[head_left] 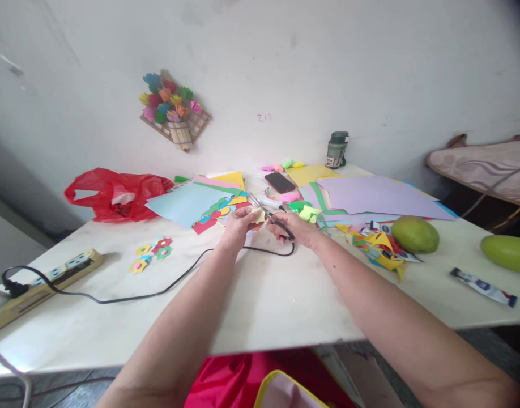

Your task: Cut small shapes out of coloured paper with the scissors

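Near the middle of the white table, my left hand [239, 225] pinches a small pale yellow paper piece [259, 216]. My right hand [292, 228] is closed round the black handles of the scissors [287, 230], whose blades point up and to the left beside the paper. Just behind my left hand lie coloured paper cutouts [214, 215]. Finished-looking paper flowers [162, 248] rest to the left. Pale yellow-green shapes [310, 213] sit just behind my right hand.
A black cord [158, 293] runs from the power strip [43, 286] to below my hands. Left stands a red bag [115, 195]; behind are a phone [280, 182] and coloured sheets [374, 192]. Paper scraps [381, 249], green fruits [415, 234] and a tube [483, 287] lie right.
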A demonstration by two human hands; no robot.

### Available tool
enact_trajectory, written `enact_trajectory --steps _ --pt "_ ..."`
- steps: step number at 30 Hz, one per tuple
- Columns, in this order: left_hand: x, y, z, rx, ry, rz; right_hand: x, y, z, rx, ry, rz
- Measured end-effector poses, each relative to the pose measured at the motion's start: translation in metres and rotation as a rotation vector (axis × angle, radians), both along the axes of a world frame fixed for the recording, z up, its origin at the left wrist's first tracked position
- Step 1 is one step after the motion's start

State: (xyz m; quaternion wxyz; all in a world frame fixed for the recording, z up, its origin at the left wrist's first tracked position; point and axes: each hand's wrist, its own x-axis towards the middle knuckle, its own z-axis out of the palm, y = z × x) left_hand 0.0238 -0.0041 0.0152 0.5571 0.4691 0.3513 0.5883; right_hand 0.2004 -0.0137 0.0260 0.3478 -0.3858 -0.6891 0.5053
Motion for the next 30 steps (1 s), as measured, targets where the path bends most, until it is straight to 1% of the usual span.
enact_trajectory --steps 12,21,30 --pt "0.0007 -0.0018 0.0017 0.008 0.004 -0.004 -0.0001 0.0061 -0.0053 -0.004 0.028 -0.016" --pt "-0.0003 -0.0012 0.0006 0.007 0.011 -0.009 -0.0028 0.0019 -0.0013 -0.027 0.012 -0.051" --pt "-0.0002 -0.0007 0.0001 -0.001 0.003 -0.009 -0.0004 0.0064 -0.0063 -0.004 0.017 -0.004"
